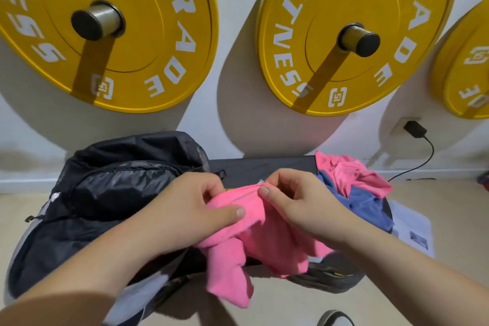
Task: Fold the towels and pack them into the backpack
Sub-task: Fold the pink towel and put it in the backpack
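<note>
the left grip (195, 204) and right grip (299, 201) are both closed on the same pink towel (264, 241). the left has its thumb pressed on the cloth with its fingers curled behind the top edge. the right pinches that edge between thumb and forefinger, just beside the left. the towel is bunched between them and hangs in loose folds, with one corner drooping toward the floor (291, 304).

left of the hands, the black backpack (113, 193) lies slumped, touching the left wrist, its shiny front pocket facing up. i cannot tell whether its main compartment is open, and nothing inside it shows. right of the hands, a second pink towel (352, 172) lies crumpled on top of a blue towel (367, 206), both unfolded in a heap at the right end of the dark bench (264, 167).

only a narrow strip of the bench shows bare, between the backpack and the heap, and its back edge sits close to the wall. three yellow weight plates (105, 29) hang on pegs above it.

the forearms hide the front of the bench. a dark shape (330, 278) below the held towel is too blurred to name. a pale sheet (412, 222) lies on the floor to the right. a plug (414, 128) sits in a wall socket, its cable trailing down.
</note>
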Demonstrator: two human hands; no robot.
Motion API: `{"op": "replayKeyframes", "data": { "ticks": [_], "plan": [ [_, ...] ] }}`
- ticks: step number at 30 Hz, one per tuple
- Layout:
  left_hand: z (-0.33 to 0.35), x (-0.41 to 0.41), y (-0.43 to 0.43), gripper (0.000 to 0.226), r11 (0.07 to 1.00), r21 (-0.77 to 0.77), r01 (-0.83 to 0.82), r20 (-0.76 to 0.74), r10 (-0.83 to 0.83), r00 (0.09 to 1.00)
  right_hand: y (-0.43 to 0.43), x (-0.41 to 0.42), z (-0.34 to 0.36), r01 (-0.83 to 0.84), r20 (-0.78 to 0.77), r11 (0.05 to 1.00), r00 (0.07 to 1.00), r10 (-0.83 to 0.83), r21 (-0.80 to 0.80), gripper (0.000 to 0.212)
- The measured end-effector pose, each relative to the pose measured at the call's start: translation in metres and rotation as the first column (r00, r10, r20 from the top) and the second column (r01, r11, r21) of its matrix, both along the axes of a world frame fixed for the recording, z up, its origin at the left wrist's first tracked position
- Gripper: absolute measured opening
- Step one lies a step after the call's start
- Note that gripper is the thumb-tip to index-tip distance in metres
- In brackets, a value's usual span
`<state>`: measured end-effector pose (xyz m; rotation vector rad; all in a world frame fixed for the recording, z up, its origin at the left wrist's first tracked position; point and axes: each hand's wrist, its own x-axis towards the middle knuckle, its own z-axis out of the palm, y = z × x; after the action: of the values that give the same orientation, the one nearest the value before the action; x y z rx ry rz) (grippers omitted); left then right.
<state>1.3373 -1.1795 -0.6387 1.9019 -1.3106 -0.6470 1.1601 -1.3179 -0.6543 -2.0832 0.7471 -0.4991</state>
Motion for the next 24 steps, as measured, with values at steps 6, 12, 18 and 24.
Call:
{"op": "replayKeyframes", "data": {
  "ticks": [6,12,18,24],
  "plan": [
    [-0.001,0.021,0.005,0.042,0.999,0.033,-0.006,0.110,0.003,0.994,-0.033,-0.007,-0.014,0.312,-0.010,0.948,0.950,-0.312,0.057,0.020],
    [-0.002,0.031,0.006,0.022,0.992,0.123,-0.009,0.177,-0.013,0.984,-0.065,-0.034,-0.032,0.563,0.026,0.826,0.825,-0.564,0.029,0.023],
    [0.000,0.048,0.012,0.023,0.976,0.214,-0.046,0.215,-0.001,0.977,-0.087,-0.058,-0.048,0.768,0.031,0.605,0.613,-0.790,0.210,0.019],
    [-0.004,0.040,0.012,0.028,0.978,0.132,-0.163,-0.110,0.177,0.978,-0.080,-0.057,-0.047,0.667,-0.024,0.691,0.724,-0.689,0.277,0.023]
  ]
}}
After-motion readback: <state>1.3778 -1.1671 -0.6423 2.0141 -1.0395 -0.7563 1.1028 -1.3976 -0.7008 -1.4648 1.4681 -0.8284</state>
